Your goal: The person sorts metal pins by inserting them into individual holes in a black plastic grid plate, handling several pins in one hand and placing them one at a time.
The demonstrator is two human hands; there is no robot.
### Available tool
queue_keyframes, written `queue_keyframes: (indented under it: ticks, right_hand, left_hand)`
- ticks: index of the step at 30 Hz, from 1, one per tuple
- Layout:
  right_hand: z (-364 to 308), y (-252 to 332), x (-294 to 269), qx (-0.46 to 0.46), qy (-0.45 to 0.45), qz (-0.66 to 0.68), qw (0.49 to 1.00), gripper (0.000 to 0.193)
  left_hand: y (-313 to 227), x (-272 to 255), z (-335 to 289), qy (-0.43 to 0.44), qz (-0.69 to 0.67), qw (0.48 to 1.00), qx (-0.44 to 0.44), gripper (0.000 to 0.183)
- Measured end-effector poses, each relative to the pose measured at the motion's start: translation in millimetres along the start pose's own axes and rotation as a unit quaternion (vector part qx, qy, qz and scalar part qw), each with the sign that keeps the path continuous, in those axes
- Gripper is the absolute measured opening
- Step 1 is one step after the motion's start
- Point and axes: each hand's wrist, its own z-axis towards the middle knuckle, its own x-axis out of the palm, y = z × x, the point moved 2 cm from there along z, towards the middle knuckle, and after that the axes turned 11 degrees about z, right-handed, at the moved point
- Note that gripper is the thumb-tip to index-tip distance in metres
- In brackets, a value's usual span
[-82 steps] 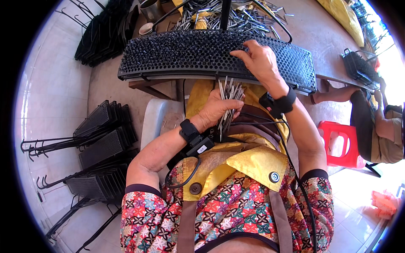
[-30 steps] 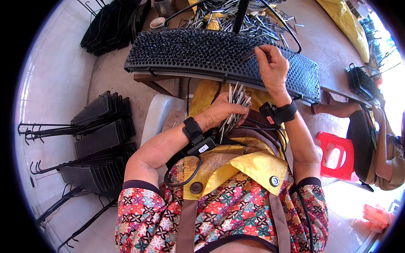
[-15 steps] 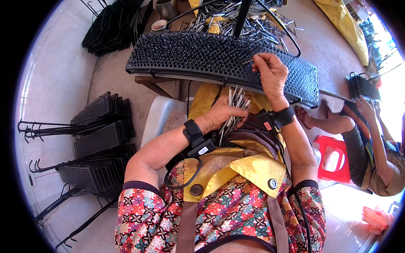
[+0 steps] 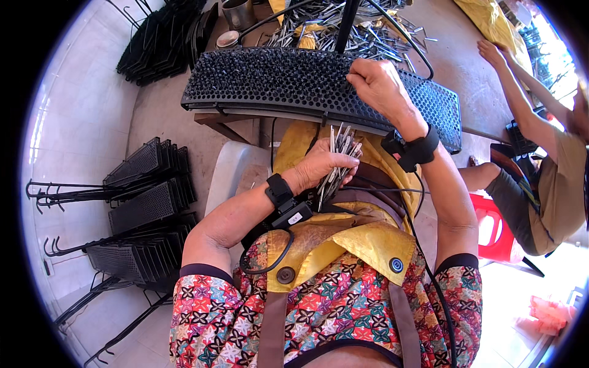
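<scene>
Closest to me is the worker's patterned shirt (image 4: pixel 343 300), with the folded yellow bib of an apron (image 4: pixel 374 245) over it. Just ahead of the bib, the left hand (image 4: pixel 322 165) has its grip wrapped round a bundle of thin metal strips (image 4: pixel 345 146). The thumb lies across the bundle's middle, and loose ends stick out above and below the fist. Off to the worker's left, black perforated racks (image 4: pixel 147 208) are stacked, their hooked rods pointing at the tiled wall.

Farther out, beyond the bundle, runs a long black perforated tray (image 4: pixel 432 110). Its left and middle parts bristle with dark upright tips; toward the right end the holes lie bare. The right hand (image 4: pixel 381 89) is over it, near where the tips give way to bare holes. That grip is curled, thumb against fingers, but I can't tell whether it pinches a strip.

Behind the tray, on the table (image 4: pixel 451 58), sprawls a heap of metal pieces (image 4: pixel 368 34), with a metal cup (image 4: pixel 238 13) to its left. Over on the right, beside a red stool (image 4: pixel 503 239), a co-worker (image 4: pixel 561 178) stretches both arms toward a yellow sack (image 4: pixel 485 15).
</scene>
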Motion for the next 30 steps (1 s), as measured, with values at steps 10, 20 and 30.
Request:
queue_keyframes:
  ticks: [10, 20, 30]
  right_hand:
    - [22.2, 5.1, 5.9, -0.008, 0.065, -0.033, 0.997, 0.015]
    - [4.7, -2.6, 7.5, 0.037, -0.001, 0.022, 0.999, 0.010]
    - [-1.5, 1.1, 16.1, 0.026, 0.036, -0.101, 0.994, 0.012]
  left_hand:
    - [1.3, -2.0, 1.0, 0.007, 0.017, 1.000, -0.002, 0.020]
    - [-0.2, 0.7, -1.4, -0.007, 0.029, 1.000, -0.003, 0.023]
    - [-2.5, 2.9, -3.3, -0.015, 0.017, 0.999, -0.024, 0.016]
